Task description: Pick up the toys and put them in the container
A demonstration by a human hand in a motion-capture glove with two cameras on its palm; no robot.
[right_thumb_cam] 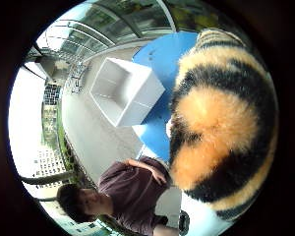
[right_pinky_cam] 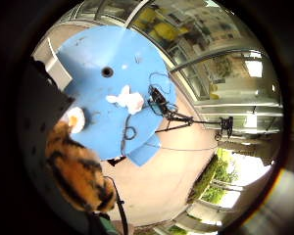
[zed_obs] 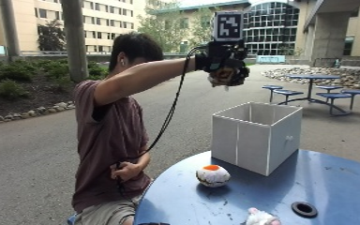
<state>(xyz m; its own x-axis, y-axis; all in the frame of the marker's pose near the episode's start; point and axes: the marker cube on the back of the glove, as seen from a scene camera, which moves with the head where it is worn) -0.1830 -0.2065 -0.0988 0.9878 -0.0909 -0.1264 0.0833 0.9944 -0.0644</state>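
My gloved right hand (zed_obs: 226,62) is raised high, at head height, and grips an orange-and-black striped plush toy (zed_obs: 224,75). It hangs in the air above and a little to the left of the white open-topped container (zed_obs: 255,136) on the round blue table (zed_obs: 336,187). The striped toy (right_thumb_cam: 221,123) fills much of the thumb side view, with the container (right_thumb_cam: 125,91) far below; it also shows in the other palm view (right_pinky_cam: 78,171). A white-and-orange ball toy (zed_obs: 212,176) lies in front of the container. A white plush toy (zed_obs: 261,218) lies near the table's front edge.
The table has a black-rimmed hole (zed_obs: 304,208) near the white plush (right_pinky_cam: 126,99). A cable runs from the glove down to the person's bare hand (zed_obs: 125,171). Paved ground surrounds the table; other blue tables (zed_obs: 311,86) stand far behind.
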